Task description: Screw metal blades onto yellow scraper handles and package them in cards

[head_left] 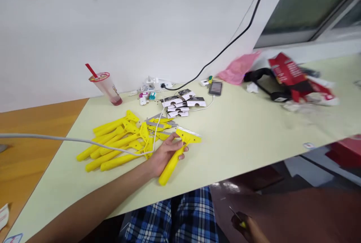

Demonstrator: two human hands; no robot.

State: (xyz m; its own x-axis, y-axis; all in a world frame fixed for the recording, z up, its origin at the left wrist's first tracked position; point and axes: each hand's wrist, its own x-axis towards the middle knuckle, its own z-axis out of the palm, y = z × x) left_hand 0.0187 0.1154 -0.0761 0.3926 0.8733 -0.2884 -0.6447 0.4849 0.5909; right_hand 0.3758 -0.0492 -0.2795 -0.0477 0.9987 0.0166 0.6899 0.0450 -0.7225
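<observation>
My left hand (165, 156) is closed around a yellow scraper (171, 167) held just above the table. Its wide head, with a blade along the top edge and two dark screws, points up and away from me. Below the table's front edge, my right hand (249, 228) grips a screwdriver (235, 213) with a thin metal shaft and a bit of yellow at its handle. Left of my left hand lies a group of several yellow scrapers (118, 143). Loose grey blades and yellow head pieces (160, 124) are scattered behind them.
Small white-and-black boxes (180, 104) are piled near the wall beside a power strip (152, 84). A tilted cup with a red straw (105, 87) stands left. A white cable (84, 141) crosses the scrapers. Headphones (265, 81), a pink bag (238, 69) and red packaging (293, 74) lie right.
</observation>
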